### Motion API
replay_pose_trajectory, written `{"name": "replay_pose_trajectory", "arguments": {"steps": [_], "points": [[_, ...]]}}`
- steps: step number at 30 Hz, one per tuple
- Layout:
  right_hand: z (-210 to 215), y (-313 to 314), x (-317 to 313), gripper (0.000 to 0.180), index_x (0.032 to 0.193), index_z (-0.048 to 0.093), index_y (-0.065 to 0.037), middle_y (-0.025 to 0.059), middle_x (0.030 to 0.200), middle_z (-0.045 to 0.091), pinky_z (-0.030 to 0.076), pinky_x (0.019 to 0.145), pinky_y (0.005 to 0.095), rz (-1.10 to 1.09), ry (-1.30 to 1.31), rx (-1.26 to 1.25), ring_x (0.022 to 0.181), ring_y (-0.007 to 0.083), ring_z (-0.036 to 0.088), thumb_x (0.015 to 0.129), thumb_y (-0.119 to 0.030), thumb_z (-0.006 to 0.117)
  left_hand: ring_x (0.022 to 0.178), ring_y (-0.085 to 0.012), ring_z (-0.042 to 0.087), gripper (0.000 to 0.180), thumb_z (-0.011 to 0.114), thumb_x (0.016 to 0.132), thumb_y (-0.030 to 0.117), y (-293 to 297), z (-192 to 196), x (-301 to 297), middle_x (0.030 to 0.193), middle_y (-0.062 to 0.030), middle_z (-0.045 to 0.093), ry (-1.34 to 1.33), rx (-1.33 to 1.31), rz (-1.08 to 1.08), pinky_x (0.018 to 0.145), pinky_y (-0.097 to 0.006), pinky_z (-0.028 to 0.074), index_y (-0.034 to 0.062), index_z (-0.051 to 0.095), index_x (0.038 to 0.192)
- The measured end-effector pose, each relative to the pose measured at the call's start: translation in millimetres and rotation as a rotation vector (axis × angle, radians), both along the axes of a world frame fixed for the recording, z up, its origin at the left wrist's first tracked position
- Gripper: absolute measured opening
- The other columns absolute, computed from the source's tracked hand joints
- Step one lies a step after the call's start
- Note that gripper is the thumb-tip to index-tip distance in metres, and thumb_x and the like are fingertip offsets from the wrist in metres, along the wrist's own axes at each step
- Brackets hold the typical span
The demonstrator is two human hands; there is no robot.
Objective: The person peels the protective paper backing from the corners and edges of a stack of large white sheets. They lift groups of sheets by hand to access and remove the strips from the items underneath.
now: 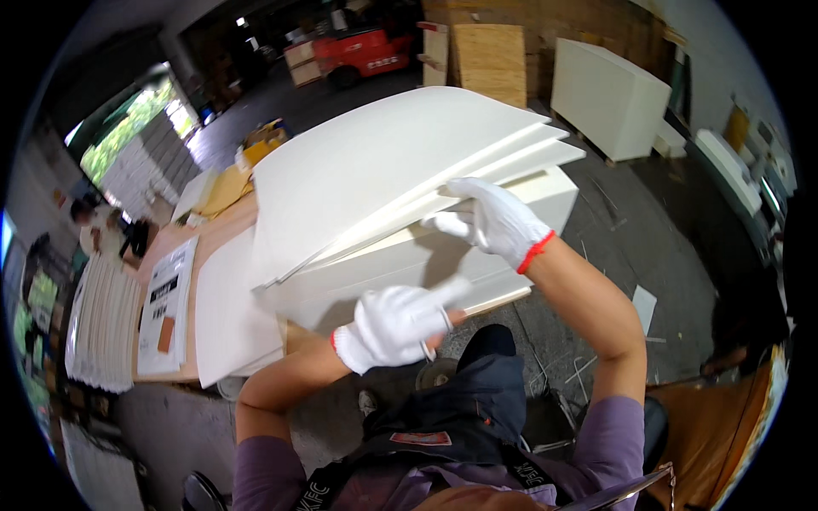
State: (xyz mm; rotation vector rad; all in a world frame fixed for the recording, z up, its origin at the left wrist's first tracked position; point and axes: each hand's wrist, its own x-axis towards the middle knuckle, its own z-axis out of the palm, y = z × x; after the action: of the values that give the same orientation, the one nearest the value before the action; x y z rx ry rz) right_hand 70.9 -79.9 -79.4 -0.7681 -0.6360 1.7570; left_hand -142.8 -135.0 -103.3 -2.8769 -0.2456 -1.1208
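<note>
In the head view, thin, smooth white sheets (383, 162) are fanning out aslant over a blocky white stack (358, 294), right of the desk's (228, 226) bare tan strip. The knit-gloved right hand (494, 223) is curving at their near edge; the left hand (390, 325), blurred, is curling nearer the body. Whether either is pinching anything, I cannot tell.

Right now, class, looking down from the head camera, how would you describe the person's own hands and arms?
The left hand wears a white glove with a thin red edge; the right hand wears a white glove with a bolder red cuff. Above the bare forearms are purple sleeves.
</note>
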Motion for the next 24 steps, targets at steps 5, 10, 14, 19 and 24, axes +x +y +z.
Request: {"name": "replay_pose_trajectory", "arguments": {"steps": [5, 10, 14, 19, 24], "points": [[-6.9, 0.8, 2.2, 0.047, 0.132, 0.042, 0.016, 0.0326, 0.120, 0.059, 0.066, 0.082, 0.0312, -0.029, -0.088, 0.094, 0.101, 0.0403, 0.071, 0.099, -0.014, 0.058, 0.086, -0.0253, 0.073, 0.017, 0.075, 0.077, 0.017, 6.9, -25.2, -37.8, 0.146, -0.0116, 0.057, 0.089, -0.103, 0.564, 0.061, -0.036, 0.060, 0.0153, 0.068, 0.093], [-6.2, 4.7, 8.3, 0.049, 0.134, 0.041, 0.015, 0.0328, 0.121, 0.059, 0.065, 0.068, 0.0244, -0.042, -0.189, 0.128, 0.102, 0.0382, 0.071, 0.099, -0.014, 0.060, 0.084, -0.0236, 0.073, 0.021, 0.075, 0.077, 0.018, 20.4, -41.1, -34.6, 0.146, -0.0053, 0.057, -0.002, -0.114, 0.584, 0.062, -0.035, 0.060, 0.0191, 0.068, 0.097], [-0.3, -22.4, 12.0, 0.047, 0.133, 0.044, 0.013, 0.0314, 0.120, 0.059, 0.064, 0.066, 0.0240, -0.099, -0.186, 0.099, 0.102, 0.0380, 0.071, 0.100, -0.015, 0.062, 0.068, -0.0227, 0.071, 0.018, 0.070, 0.081, 0.022, 27.5, -50.6, -31.1, 0.132, -0.0056, 0.066, -0.080, -0.038, 0.572, 0.053, -0.038, 0.057, 0.0194, 0.069, 0.099], [2.2, -97.9, 40.1, 0.051, 0.133, 0.043, 0.015, 0.0325, 0.118, 0.059, 0.061, 0.052, 0.0211, -0.203, -0.270, 0.094, 0.089, 0.0354, 0.074, 0.101, -0.019, 0.063, 0.122, -0.0295, 0.063, 0.046, 0.063, 0.100, 0.035, 25.5, -105.8, -69.4, 0.131, -0.0158, 0.066, -0.130, -0.786, 0.275, 0.106, -0.039, 0.050, 0.0104, 0.061, 0.138], [-7.9, -180.6, 79.4, 0.030, 0.118, 0.055, 0.008, 0.0187, 0.101, 0.066, 0.051, 0.042, 0.0227, -0.340, -0.473, 0.008, 0.075, 0.0249, 0.071, 0.099, -0.014, 0.060, 0.132, -0.0264, 0.056, 0.077, 0.042, 0.104, 0.062, -16.2, -65.7, -126.9, 0.150, -0.0173, 0.050, -0.955, -1.622, 0.041, 0.106, -0.040, 0.052, 0.0032, 0.039, 0.153]]}}
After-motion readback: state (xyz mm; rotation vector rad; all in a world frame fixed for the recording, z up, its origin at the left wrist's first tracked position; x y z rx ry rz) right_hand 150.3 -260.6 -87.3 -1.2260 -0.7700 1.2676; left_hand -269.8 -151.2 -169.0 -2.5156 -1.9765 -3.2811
